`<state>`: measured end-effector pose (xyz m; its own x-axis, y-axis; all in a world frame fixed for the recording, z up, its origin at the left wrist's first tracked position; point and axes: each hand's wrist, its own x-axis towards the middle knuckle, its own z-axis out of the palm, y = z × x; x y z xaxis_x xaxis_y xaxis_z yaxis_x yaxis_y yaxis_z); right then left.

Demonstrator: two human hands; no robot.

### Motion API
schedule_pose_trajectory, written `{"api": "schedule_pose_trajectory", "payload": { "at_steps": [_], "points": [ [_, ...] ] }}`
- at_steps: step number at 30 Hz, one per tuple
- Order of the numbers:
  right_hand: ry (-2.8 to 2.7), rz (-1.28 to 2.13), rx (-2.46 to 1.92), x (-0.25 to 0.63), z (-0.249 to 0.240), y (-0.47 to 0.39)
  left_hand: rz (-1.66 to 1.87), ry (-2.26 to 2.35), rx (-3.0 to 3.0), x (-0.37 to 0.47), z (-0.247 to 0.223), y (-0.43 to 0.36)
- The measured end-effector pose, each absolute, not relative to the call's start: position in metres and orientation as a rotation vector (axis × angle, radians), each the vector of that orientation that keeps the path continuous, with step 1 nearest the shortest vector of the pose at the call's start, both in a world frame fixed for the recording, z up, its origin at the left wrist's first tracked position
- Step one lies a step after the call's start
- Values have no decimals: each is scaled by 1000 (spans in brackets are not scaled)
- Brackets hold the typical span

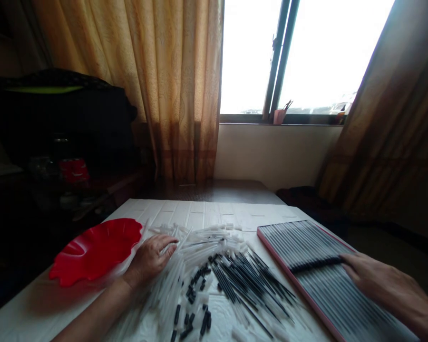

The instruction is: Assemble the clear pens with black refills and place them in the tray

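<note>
My left hand [151, 256] rests over the left side of a heap of clear plastic tubes [199, 244], its thumb apart from its bent fingers. My right hand [385, 280], blurred, is over a pink-edged tray [278, 256] filled with rows of thin, grey, pen-like sticks. Its fingertips come together at the right end of a dark band [317, 263] that crosses the tray; whatever they pinch is too small to make out. Between my hands lie a fan of thin black rods [251, 280] and several short black caps [196, 285].
A red scalloped bowl [96, 251] stands left of my left arm on the white table [199, 209]. Behind the table are a dark surface [235, 189], a curtain [178, 95] and a window. A pink cup [279, 116] holding thin sticks is on the sill.
</note>
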<state>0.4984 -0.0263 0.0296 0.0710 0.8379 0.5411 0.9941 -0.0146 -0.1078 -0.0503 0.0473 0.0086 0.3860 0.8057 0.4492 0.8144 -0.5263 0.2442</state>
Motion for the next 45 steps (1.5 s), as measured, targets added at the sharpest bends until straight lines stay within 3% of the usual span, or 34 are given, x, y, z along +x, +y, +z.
{"api": "schedule_pose_trajectory", "payload": {
  "at_steps": [7, 13, 21, 29, 34, 39, 45],
  "points": [
    [-2090, -568, -1510, 386, 56, -7, -750, -1614, -2690, -58, 11, 56],
    [-2119, -409, -1159, 301, 33, -3, -793, -1683, -2616, -63, 13, 40],
    [-2116, -148, -1191, 304, -11, 6, -797, -1673, -2598, -58, 13, 31],
    [-2153, 161, -1213, 308, -13, 2, -921, -1690, -2554, -62, 0, 33],
    [-2088, 197, -1289, 310, -20, 0, -1327, -1939, -2530, -58, 11, 31],
    [-2176, 247, -1450, 308, -14, -6, -1821, -2159, -2440, -40, 52, 23],
    [-2331, 213, -1434, 291, -13, -16, -2004, -1993, -2354, -26, 87, 9]
  ]
}}
